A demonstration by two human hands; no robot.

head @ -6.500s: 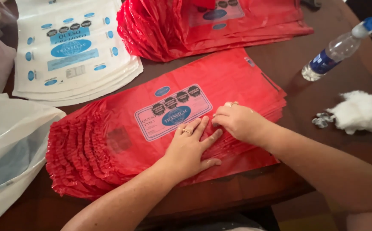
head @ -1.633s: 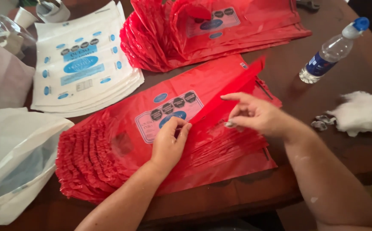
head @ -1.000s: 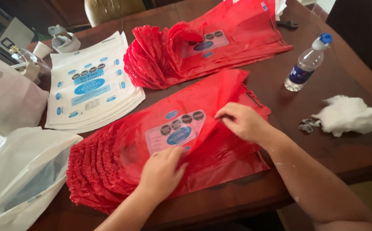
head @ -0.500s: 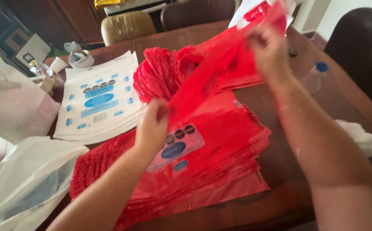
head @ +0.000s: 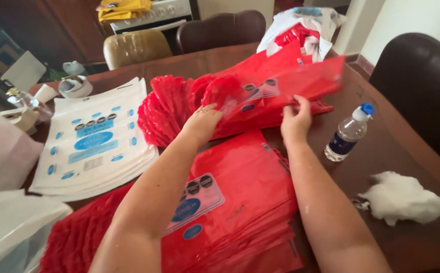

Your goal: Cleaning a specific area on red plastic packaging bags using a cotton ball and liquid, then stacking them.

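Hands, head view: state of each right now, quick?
Left hand: fingers closed on the thin red plastic bag.
Right hand: fingers closed on the same bag's lower edge.

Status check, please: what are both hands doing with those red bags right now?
Left hand and right hand both grip one red bag, held over the far red pile. Near red stack lies below the arms. Water bottle stands clear, right.

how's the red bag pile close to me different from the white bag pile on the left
The red pile is bright red and lies under both forearms; the white pile is white with blue print and lies apart from the arms. The red pile's left edge looks ruffled; the white pile lies flat and neat. Both are stacks of printed plastic bags on the brown table.
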